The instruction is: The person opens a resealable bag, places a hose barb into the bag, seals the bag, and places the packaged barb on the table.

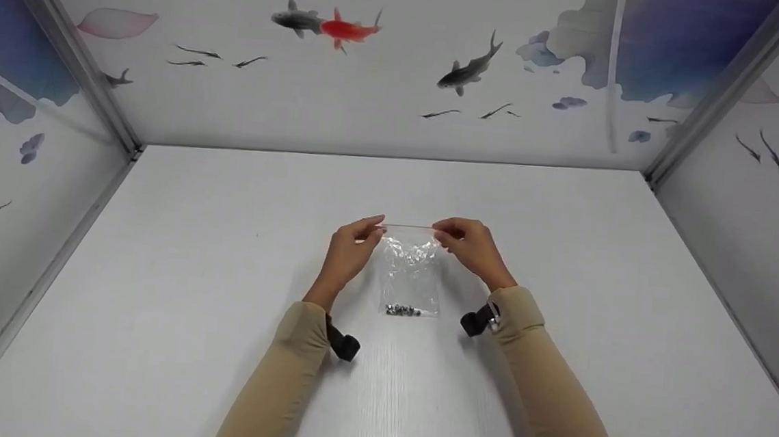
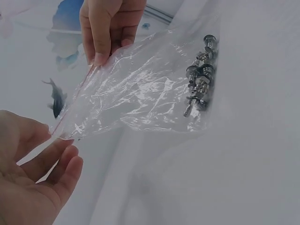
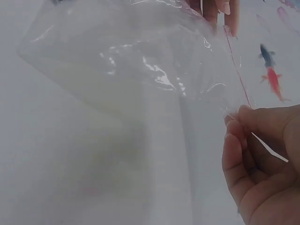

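A clear plastic zip bag [image 1: 411, 275] with a red line along its top edge hangs between my two hands. Several small shiny metal fittings [image 2: 200, 77] lie gathered at the bottom of the bag; their exact kind is hard to make out. My left hand [image 1: 352, 247] pinches the bag's upper left corner between thumb and fingers. At the upper right corner, my right hand [image 1: 473, 246] pinches the same edge. The top edge is stretched straight between them. In the right wrist view the metal fittings are almost wholly cut off at the top.
A white table [image 1: 187, 266] lies under the hands. Printed panels with fish stand around it, the back panel [image 1: 397, 109] beyond the far edge. Black wrist cameras are strapped at the left cuff [image 1: 343, 344] and the right cuff [image 1: 477, 320].
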A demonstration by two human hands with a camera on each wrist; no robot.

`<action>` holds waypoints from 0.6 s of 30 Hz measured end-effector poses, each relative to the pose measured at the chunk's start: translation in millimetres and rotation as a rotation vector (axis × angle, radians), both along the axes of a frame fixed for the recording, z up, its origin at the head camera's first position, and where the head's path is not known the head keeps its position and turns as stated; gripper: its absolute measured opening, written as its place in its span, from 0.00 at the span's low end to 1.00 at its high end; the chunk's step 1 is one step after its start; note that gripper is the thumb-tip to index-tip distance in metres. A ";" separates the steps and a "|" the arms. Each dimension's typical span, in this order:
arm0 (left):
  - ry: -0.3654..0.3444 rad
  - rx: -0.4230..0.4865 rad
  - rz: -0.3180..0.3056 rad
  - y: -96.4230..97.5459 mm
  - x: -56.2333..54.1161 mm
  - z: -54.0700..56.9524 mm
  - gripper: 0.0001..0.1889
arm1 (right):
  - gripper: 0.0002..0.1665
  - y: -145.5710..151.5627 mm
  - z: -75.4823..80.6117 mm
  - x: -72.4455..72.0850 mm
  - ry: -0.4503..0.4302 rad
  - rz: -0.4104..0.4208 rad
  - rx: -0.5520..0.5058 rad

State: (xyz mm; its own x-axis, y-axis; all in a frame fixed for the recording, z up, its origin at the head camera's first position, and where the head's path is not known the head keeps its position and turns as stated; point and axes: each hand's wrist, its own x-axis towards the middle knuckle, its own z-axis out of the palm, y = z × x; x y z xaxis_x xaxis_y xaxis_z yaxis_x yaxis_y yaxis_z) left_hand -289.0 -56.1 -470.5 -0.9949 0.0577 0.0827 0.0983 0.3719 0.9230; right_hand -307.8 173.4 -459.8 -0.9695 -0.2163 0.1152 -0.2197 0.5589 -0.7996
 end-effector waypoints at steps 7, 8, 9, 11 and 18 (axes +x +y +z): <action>-0.071 -0.053 -0.079 -4.0 -2.2 -8.2 0.21 | 0.21 -2.1 -10.4 -4.1 -0.110 -0.030 -0.004; -0.083 -0.060 -0.086 -4.5 -2.5 -8.8 0.21 | 0.22 -1.9 -11.1 -4.0 -0.129 -0.028 -0.007; -0.095 -0.065 -0.090 -5.1 -2.8 -9.4 0.22 | 0.24 -1.4 -11.5 -4.0 -0.148 -0.024 -0.007; -0.111 -0.075 -0.094 -6.2 -3.6 -10.2 0.23 | 0.27 0.1 -12.1 -4.1 -0.182 -0.010 -0.020; -0.049 -0.169 -0.035 -14.8 -4.4 -7.9 0.32 | 0.35 9.2 -11.3 -4.1 -0.235 0.044 0.017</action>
